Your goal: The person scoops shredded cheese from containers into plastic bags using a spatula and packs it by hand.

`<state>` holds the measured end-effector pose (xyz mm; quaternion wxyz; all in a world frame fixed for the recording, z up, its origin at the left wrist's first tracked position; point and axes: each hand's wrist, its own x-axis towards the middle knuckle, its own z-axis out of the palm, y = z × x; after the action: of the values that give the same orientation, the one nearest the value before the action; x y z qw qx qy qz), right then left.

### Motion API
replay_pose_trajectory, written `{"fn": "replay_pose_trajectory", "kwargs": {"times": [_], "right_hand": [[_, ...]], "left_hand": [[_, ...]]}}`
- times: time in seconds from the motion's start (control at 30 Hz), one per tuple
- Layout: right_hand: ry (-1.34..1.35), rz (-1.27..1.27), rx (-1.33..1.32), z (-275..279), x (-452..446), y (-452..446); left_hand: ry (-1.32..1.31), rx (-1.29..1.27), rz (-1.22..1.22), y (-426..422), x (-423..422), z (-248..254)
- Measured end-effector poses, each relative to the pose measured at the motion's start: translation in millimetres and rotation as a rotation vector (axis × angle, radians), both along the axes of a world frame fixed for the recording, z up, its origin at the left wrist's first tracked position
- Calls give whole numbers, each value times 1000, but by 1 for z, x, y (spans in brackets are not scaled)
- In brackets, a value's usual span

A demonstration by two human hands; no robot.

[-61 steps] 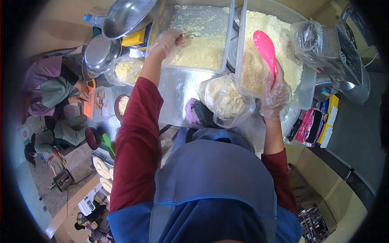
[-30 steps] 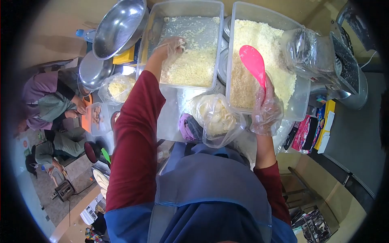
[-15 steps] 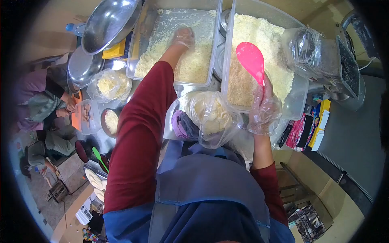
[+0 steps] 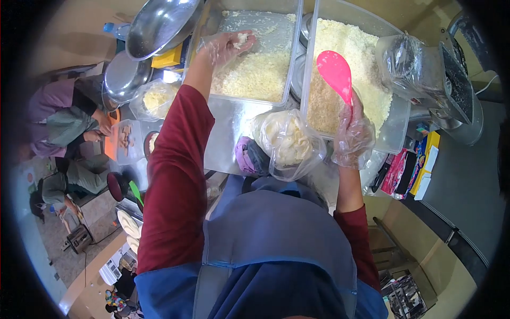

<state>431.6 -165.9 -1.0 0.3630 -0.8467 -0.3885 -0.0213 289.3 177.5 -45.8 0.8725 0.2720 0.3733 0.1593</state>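
Note:
My left hand (image 4: 227, 44), in a clear plastic glove, is over the left plastic tub (image 4: 289, 80). Its palm is turned up and its fingers are stretched out, with a small clump of pale crumbs (image 4: 242, 39) lying on them. Loose crumbs (image 4: 252, 78) cover the near part of this tub's bottom. My gloved right hand (image 4: 355, 133) grips the handle of a pink spoon (image 4: 334, 72), bowl upward, above the right plastic tub (image 4: 398, 125). Pale and browner crumbs (image 4: 345, 40) fill that tub. Between my arms is a plastic bag of pale dough-like food (image 4: 289, 141).
A metal basin (image 4: 159, 26) and a pot (image 4: 126, 77) stand at the back left, near a bag of pale shreds (image 4: 154, 102). At right is a plastic-wrapped machine (image 4: 409, 64). Other people (image 4: 64, 117) work at far left.
My left hand has lifted from the crumbs, moved left and turned palm up with a clump on it. My right hand still holds the spoon. The view has shifted slightly.

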Motion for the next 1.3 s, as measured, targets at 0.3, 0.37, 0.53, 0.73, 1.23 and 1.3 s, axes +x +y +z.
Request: {"fn": "replay_pose_trajectory", "kwargs": {"times": [0.3,0.37,0.53,0.73,1.23,1.3], "right_hand": [[-38,-6,-11,-3,0,-1],[-35,-8,-6,-1,0,-2],[-30,-32,3,-3,-1,0],[-16,-46,33,3,-4,-3],[-56,0,115,6,-4,-4],[-51,-7,142,4,-3,-3]], "left_hand": [[212,246,-41,-10,-12,13],[174,266,-79,-5,-16,7],[-24,251,-322,20,-27,-12],[374,298,-61,-34,-8,58],[72,1306,-1006,-210,-27,140],[58,1349,-987,-207,-28,140]]}}
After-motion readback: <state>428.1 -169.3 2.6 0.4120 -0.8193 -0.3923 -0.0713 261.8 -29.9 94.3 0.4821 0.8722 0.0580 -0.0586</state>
